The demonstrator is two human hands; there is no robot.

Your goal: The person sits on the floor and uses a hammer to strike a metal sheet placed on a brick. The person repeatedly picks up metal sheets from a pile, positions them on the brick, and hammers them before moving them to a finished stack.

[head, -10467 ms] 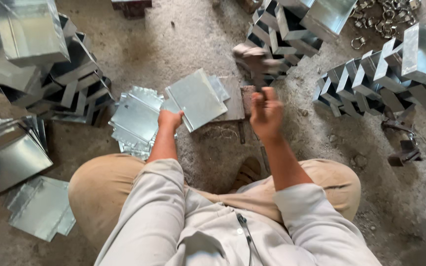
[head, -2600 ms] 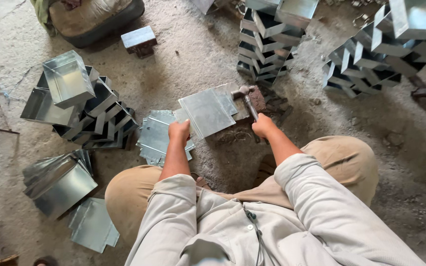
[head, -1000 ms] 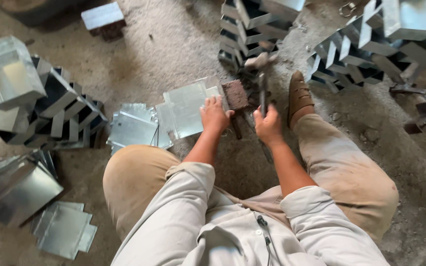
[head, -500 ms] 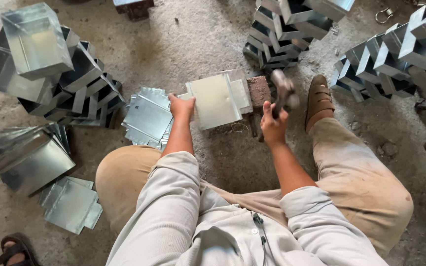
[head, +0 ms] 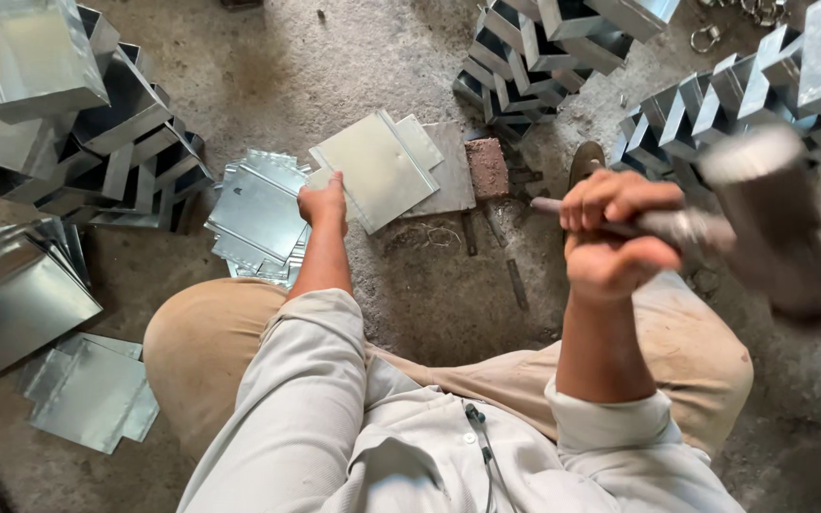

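Observation:
My left hand (head: 323, 203) grips the near left edge of a flat cut metal sheet (head: 382, 169) that lies on a steel plate (head: 448, 171) on the floor. My right hand (head: 612, 237) is closed around the handle of a heavy hammer (head: 762, 218), raised close to the camera on the right and blurred. A reddish brick (head: 487, 167) sits just right of the plate. A pile of similar cut sheets (head: 257, 214) lies left of my left hand.
Stacks of folded metal boxes stand at the left (head: 78, 114), top middle (head: 563, 47) and top right (head: 762, 85). More sheets (head: 87, 394) lie at the lower left. My shoe (head: 585, 161) rests beyond my right knee. The floor is rough concrete.
My right hand has swung the hammer up from near the plate to high on the right. My left hand keeps hold of the sheet on the plate.

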